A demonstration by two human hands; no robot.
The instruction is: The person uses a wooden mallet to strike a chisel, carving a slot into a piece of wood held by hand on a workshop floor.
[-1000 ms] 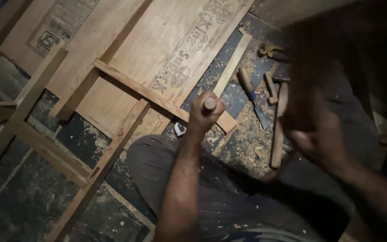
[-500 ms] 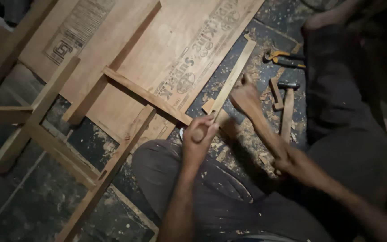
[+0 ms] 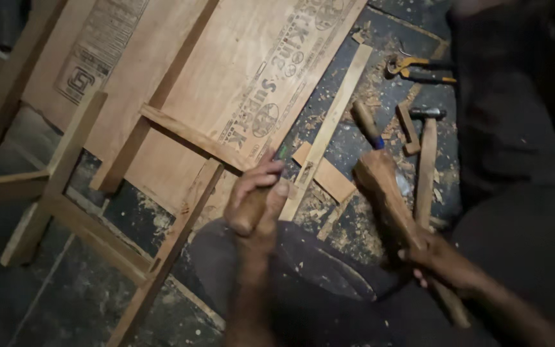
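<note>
The wooden mallet (image 3: 390,199) is low on the right, over the dusty floor (image 3: 78,295), its handle enclosed in the grip of the right hand (image 3: 435,257). The left hand (image 3: 257,202) is wrapped tight around the chisel handle (image 3: 246,212), which stands on the wooden frame (image 3: 181,225). Farther away lie a plywood sheet (image 3: 220,71), a hammer (image 3: 426,160) and pincers (image 3: 419,67).

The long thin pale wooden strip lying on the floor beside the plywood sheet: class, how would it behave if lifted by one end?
The long thin pale wooden strip would probably feel light, being slender. It might flex a little over its length. Flat-sided, it seems unlikely to roll across the sawdust-strewn dark floor.
</note>
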